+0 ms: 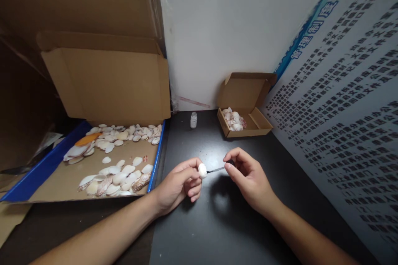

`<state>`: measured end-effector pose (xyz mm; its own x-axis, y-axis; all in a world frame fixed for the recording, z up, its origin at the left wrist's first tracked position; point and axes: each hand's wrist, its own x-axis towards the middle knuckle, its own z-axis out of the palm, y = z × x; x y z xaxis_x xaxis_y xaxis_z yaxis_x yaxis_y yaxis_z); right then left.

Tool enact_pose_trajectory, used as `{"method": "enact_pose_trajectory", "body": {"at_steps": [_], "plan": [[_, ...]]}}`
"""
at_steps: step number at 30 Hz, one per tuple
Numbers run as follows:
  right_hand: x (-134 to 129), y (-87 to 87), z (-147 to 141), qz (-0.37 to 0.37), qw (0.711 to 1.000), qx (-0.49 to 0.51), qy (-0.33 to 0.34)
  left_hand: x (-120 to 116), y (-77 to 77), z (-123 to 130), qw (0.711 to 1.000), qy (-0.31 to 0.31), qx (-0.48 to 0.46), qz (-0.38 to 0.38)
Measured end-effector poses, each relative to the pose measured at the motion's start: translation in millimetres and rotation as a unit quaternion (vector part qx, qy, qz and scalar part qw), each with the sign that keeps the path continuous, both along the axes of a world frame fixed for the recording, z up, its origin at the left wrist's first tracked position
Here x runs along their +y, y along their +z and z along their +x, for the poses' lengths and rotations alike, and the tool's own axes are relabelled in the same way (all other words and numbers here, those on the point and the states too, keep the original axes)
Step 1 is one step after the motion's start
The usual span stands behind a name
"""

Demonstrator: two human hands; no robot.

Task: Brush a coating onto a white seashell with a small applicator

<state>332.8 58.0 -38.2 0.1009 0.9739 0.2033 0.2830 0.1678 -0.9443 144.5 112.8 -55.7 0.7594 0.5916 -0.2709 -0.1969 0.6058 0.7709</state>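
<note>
Above the dark tabletop, my left hand (pixel 183 182) pinches a small white ribbed seashell (pixel 202 170) between thumb and fingers. My right hand (pixel 250 180) grips the black cap end of a thin brush applicator (pixel 217 169). Its dark tip points left and meets the shell's right edge, or comes very close to it. Farther back stands a small whitish bottle (pixel 193 120), upright and with no cap visible on it.
To the left, a blue-edged cardboard box (pixel 124 153) with its lid raised holds many loose seashells and an orange piece (pixel 88 139). A smaller open carton (pixel 248 133) with shells (pixel 234 119) stands back right. A white wall and a printed board (pixel 338 91) border the table (pixel 192 236).
</note>
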Motion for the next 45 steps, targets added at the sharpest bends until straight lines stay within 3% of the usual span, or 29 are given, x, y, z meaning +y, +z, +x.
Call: {"method": "enact_pose_trajectory", "body": {"at_steps": [7, 13, 19, 25, 31, 37, 45], "plan": [[-1.7, -1.0, 0.6, 0.016, 0.999, 0.031, 0.031, 0.2, 1.6, 0.7, 1.000, 0.016, -0.006, -0.013], [-1.5, 2.3, -1.6, 0.014, 0.999, -0.041, 0.007, 0.6, 1.8, 0.8, 1.000, 0.017, -0.011, -0.017], [-2.6, 0.5, -0.6, 0.008, 0.999, -0.001, 0.040, 0.6, 1.9, 1.0, 1.000, 0.017, -0.010, -0.018], [-1.3, 2.3, -2.2, 0.016, 0.999, -0.051, -0.007, 1.2, 1.2, 0.5, 1.000, 0.016, -0.014, -0.017], [-2.7, 0.4, -0.2, 0.016, 0.999, 0.010, 0.039, 0.1, 1.1, 0.6, 1.000, 0.018, -0.012, -0.017], [-1.4, -0.5, -1.2, 0.015, 0.999, -0.045, 0.027, 0.4, 1.4, 0.2, 0.999, 0.020, -0.018, -0.018], [-3.5, -1.3, -1.5, 0.032, 0.998, -0.032, 0.045, 0.7, 1.3, 0.7, 0.999, 0.030, -0.018, -0.024]]}}
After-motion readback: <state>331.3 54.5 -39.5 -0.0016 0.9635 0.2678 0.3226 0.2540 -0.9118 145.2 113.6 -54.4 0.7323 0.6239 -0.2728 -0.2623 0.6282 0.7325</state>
